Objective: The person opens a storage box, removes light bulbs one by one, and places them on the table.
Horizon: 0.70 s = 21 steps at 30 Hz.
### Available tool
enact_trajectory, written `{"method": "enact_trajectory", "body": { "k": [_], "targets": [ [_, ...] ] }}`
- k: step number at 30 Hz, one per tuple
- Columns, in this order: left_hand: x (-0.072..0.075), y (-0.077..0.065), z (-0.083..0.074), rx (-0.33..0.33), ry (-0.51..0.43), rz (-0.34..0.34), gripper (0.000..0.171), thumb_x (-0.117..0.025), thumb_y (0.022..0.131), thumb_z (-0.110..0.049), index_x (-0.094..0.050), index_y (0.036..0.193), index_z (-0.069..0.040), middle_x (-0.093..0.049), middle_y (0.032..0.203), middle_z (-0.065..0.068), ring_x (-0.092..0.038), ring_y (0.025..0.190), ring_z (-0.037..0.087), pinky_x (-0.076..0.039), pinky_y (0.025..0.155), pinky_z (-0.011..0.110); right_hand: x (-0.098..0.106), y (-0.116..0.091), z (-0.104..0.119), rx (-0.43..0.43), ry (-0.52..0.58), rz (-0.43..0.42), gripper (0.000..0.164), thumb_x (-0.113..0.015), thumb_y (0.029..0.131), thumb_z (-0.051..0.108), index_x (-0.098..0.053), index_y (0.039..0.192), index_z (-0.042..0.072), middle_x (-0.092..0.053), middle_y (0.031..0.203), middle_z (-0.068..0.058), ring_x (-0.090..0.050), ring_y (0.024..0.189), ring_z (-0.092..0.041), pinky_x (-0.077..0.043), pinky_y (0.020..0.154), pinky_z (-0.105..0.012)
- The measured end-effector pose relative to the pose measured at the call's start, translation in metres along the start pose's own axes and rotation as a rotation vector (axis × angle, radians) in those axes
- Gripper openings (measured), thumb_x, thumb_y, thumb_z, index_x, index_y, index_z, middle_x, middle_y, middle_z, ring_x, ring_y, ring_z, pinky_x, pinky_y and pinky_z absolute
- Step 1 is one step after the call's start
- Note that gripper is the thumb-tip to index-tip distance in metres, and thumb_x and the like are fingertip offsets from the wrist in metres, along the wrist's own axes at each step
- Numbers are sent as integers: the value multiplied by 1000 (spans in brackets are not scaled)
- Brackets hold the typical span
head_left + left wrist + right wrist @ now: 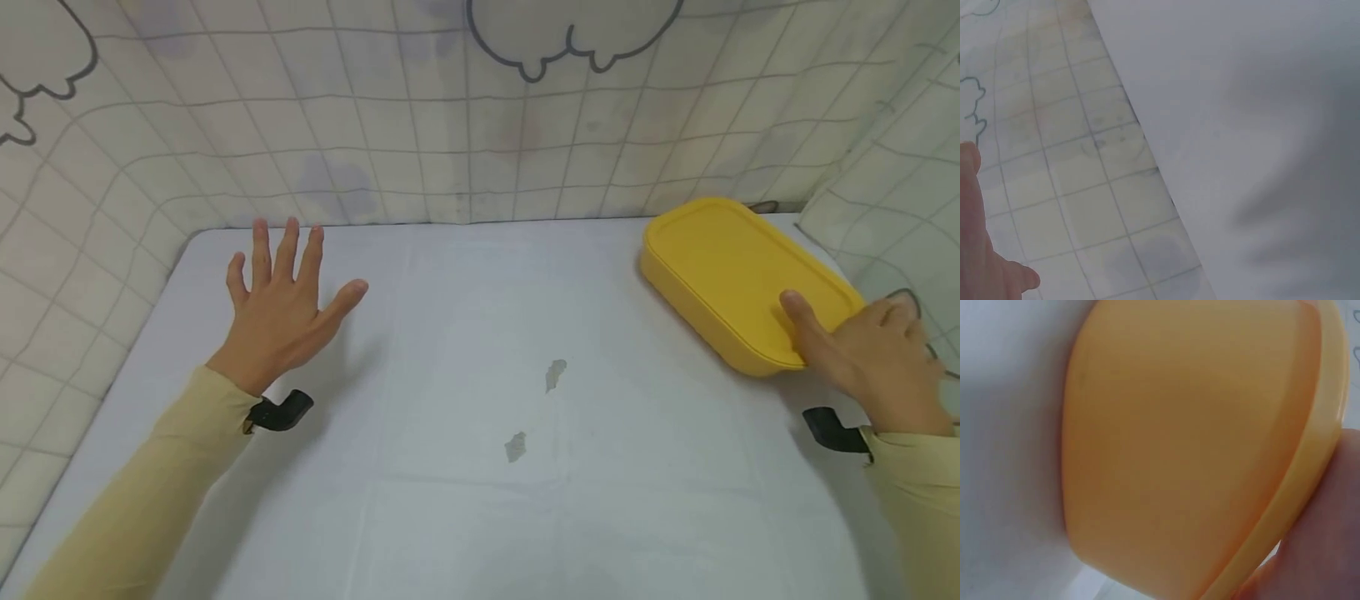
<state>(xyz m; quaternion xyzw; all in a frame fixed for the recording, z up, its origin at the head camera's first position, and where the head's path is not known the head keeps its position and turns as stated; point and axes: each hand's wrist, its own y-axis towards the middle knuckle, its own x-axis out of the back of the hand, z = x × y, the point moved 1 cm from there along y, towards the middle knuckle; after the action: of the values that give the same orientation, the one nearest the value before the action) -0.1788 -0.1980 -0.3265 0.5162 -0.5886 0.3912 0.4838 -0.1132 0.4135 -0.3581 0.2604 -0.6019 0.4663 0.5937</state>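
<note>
Yellow box [738,279]: far right.
Right hand [885,362]: I see it gripping the near end.
Left hand [276,321]: spread wide, empty.

My left hand [276,323] spreads its fingers [287,252] forward, thumb [345,301] out to its right, while well right of it my right hand [879,360] curls its fingers, thumb pointing forward-left.

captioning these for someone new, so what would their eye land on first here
Probably the bright yellow container, toward the far right of the white tabletop, with the right hand gripping its near right end. Next might come the left hand, fingers spread, raised over the tabletop's left side, then the two grey patches near the tabletop's middle.
</note>
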Motion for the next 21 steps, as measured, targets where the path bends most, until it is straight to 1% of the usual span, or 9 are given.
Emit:
{"method": "enact_trajectory", "body": {
  "k": [3,7,9,12,15,19,21],
  "targets": [
    [-2,7,-10,-19,2,1,98,-23,96,-81,1,167,-18,11,175,12,30,159,37,10,120,73,0,1,0,-7,-23,7,136,-8,88,88,-6,139,-38,-25,118,-52,-32,113,-66,-33,88,-81],
    [-4,17,-25,-48,-1,-3,98,-23,96,-82,0,167,-19,10,176,11,28,160,35,9,121,72,1,2,1,1,-38,9,135,-11,88,88,-19,135,-38,-32,117,-53,-43,104,-65,-42,80,-74],
    [-5,22,-33,-61,-3,-7,98,-23,95,-82,0,167,-20,9,176,10,27,160,34,8,122,71,2,2,1,13,-40,3,133,-13,88,88,-24,132,-37,-35,118,-53,-47,100,-65,-43,77,-70],
    [-9,29,-47,-81,-3,-3,99,-23,95,-83,2,167,-20,8,176,9,27,161,33,8,123,69,2,3,1,27,-37,1,132,-15,89,88,-24,133,-36,-35,121,-52,-48,101,-66,-42,79,-71],
    [-16,37,-61,-103,-9,5,100,-23,95,-83,1,167,-19,6,176,10,25,161,33,7,124,68,1,4,0,44,-30,3,132,-17,89,88,-22,135,-35,-33,125,-52,-43,105,-68,-38,83,-74],
    [-24,46,-80,-135,-15,19,99,-24,95,-82,-1,167,-18,4,177,10,23,162,33,6,125,67,0,6,-6,74,-21,-21,131,-25,89,89,-25,135,-34,-37,123,-49,-42,107,-64,-36,82,-74],
    [-28,51,-89,-154,-13,25,99,-24,96,-82,-1,167,-18,3,177,10,22,162,33,5,125,66,0,7,-8,102,-17,-35,131,-30,89,89,-25,138,-32,-37,125,-50,-39,112,-64,-31,89,-78]
  ]
}}
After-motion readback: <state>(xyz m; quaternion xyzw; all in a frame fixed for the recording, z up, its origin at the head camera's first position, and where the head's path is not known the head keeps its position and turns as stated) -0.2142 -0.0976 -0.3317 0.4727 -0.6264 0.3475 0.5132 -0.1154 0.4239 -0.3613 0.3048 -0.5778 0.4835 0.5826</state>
